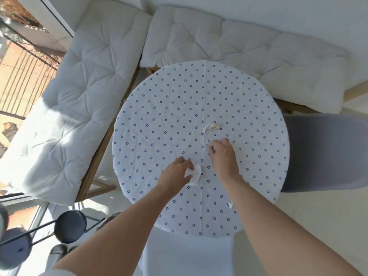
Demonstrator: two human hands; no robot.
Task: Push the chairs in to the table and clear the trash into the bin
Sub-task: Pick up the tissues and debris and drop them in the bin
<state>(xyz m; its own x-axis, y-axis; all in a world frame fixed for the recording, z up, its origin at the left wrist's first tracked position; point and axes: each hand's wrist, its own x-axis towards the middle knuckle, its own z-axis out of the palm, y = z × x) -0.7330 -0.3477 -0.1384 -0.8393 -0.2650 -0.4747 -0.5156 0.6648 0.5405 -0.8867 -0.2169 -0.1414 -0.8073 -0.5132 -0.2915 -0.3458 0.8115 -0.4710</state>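
Observation:
A round table [159, 108] with a white, blue-flowered cloth fills the middle of the view. My left hand [175, 176] pinches a crumpled white tissue [195, 175] that rests on the cloth. My right hand [223, 154] is closed on a small scrap of tissue [208, 146] just beyond it. Another crumpled wad [211, 126] lies loose near the table's centre. A small white scrap [230, 204] sits beside my right forearm. A grey chair [326, 152] stands at the table's right edge, and a white chair [189, 255] is below the near edge.
White cushioned benches [79, 92] run along the left and the far side [249, 52] of the table. A dark metal stand with round pads [69, 226] is at the lower left, near a window with railings.

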